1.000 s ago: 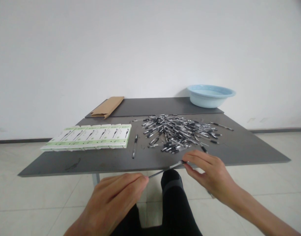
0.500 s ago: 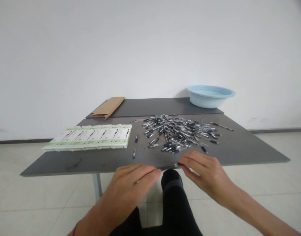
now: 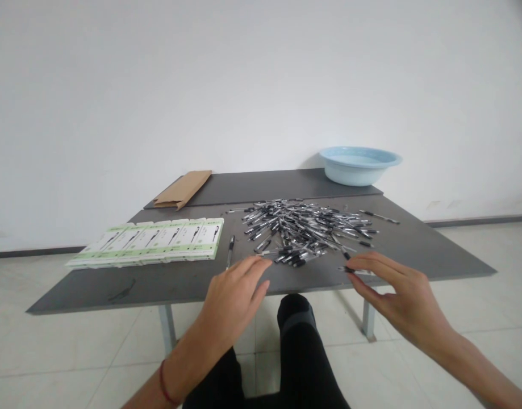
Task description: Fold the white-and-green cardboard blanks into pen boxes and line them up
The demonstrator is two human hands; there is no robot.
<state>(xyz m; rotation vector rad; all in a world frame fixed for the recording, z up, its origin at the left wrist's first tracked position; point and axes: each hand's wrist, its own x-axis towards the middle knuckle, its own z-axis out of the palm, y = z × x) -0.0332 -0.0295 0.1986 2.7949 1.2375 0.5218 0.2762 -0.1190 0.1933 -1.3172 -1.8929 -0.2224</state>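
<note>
My left hand [image 3: 235,292] reaches over the near edge of the dark grey table [image 3: 167,281], fingers stretched out and holding nothing. Its fingertips lie just short of a single black pen [image 3: 230,250] that rests apart from the rest. My right hand [image 3: 397,292] hovers at the near edge, right of the middle, and pinches a thin pen [image 3: 348,269] whose dark end sticks out from the fingertips. Just beyond both hands a large heap of black and clear pens [image 3: 305,227] is spread over the middle of the table.
A row of white and green flat boxes [image 3: 152,241] lies at the left. A brown paper envelope [image 3: 183,189] sits at the back left, a light blue basin [image 3: 358,165] at the back right. My dark-clad knee [image 3: 297,324] is below the table edge.
Both hands held one pen between them in front of the table edge. The left hand has let go and moved up onto the table; the right hand has carried the pen to the right.
</note>
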